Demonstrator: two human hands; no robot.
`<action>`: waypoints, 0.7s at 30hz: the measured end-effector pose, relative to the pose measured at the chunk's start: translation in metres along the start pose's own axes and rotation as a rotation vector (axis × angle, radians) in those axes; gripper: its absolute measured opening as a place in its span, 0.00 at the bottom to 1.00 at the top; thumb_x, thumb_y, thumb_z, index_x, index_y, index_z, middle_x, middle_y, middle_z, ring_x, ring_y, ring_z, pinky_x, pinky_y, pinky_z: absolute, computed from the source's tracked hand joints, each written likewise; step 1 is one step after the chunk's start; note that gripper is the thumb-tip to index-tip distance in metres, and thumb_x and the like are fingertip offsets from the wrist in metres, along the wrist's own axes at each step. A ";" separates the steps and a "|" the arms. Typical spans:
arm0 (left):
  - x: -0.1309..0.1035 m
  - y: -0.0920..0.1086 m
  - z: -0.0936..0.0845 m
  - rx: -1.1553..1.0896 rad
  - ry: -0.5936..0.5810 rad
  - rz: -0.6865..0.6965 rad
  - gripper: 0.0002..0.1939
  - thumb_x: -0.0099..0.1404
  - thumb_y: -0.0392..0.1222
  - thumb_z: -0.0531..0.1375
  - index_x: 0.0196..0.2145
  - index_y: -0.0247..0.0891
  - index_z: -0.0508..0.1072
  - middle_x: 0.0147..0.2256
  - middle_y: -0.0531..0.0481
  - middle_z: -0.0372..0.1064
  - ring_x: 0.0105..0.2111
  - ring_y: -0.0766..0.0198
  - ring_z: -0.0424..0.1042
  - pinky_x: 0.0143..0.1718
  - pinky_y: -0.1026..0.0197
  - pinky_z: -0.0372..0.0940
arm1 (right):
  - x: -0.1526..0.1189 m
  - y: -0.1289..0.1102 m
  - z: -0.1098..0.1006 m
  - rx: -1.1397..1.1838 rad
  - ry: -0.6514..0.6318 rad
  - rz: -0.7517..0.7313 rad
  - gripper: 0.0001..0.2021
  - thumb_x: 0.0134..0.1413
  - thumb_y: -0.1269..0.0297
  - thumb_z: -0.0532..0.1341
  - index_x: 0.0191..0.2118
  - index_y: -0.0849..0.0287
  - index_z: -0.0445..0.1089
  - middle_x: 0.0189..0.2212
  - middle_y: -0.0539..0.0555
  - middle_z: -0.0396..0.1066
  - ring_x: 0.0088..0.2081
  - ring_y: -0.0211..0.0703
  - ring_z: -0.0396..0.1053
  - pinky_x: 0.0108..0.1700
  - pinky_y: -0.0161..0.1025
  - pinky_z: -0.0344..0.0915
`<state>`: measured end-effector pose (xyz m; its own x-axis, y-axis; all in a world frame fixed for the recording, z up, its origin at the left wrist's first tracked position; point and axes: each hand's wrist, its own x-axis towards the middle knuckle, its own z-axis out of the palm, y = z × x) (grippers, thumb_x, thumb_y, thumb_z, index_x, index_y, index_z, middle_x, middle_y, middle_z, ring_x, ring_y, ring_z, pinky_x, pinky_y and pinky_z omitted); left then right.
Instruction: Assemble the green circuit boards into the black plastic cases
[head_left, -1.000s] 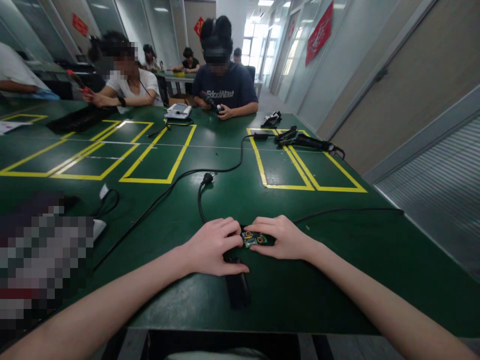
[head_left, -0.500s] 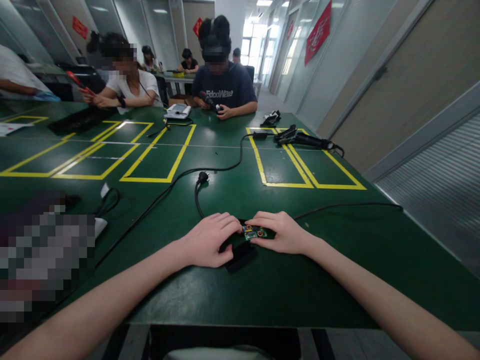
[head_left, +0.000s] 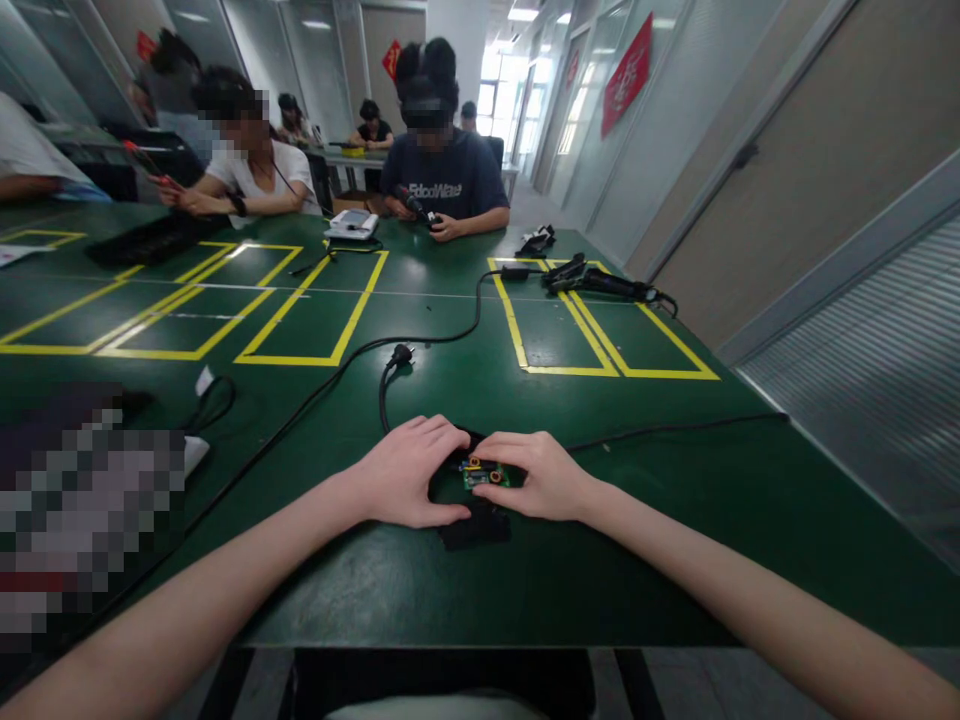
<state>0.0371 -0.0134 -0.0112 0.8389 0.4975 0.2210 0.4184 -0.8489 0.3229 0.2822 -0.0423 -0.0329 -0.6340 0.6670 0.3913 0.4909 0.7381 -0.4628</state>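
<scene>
A small green circuit board [head_left: 484, 473] with orange rings lies on the green table, set in a black casing [head_left: 474, 522]. My left hand [head_left: 409, 478] rests on the casing's left side, thumb along its near edge. My right hand [head_left: 541, 477] holds the board's right end with its fingertips. A black cord [head_left: 675, 427] runs from under my hands to the right, and another loops up to a plug [head_left: 400, 354].
Yellow tape rectangles [head_left: 311, 310] mark the green table [head_left: 600, 560]. Black tools and cables [head_left: 600, 280] lie at the far right. Two people sit across the table working with their hands. A blurred patch and a white object [head_left: 191, 455] are at my left.
The black casing has turned from pointing toward me to lying nearly crosswise under my hands. Both hands and the board have shifted slightly left.
</scene>
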 end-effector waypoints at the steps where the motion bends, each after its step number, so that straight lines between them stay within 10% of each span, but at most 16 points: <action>1: 0.000 -0.002 -0.001 0.004 -0.006 -0.008 0.27 0.59 0.55 0.69 0.48 0.38 0.67 0.45 0.44 0.74 0.46 0.50 0.73 0.48 0.52 0.66 | 0.002 -0.003 0.005 -0.002 0.006 0.017 0.11 0.63 0.58 0.67 0.47 0.57 0.78 0.46 0.58 0.80 0.45 0.47 0.80 0.47 0.39 0.75; 21: -0.003 -0.011 -0.008 -0.049 0.037 -0.007 0.17 0.65 0.46 0.63 0.50 0.38 0.69 0.46 0.43 0.75 0.46 0.52 0.73 0.47 0.53 0.70 | -0.001 -0.006 0.015 -0.018 0.082 0.058 0.21 0.58 0.67 0.67 0.58 0.54 0.74 0.53 0.58 0.74 0.45 0.46 0.78 0.43 0.39 0.76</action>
<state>0.0276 -0.0041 -0.0078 0.8222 0.5104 0.2521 0.4058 -0.8361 0.3692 0.2711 -0.0488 -0.0429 -0.5531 0.7145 0.4285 0.5369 0.6990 -0.4724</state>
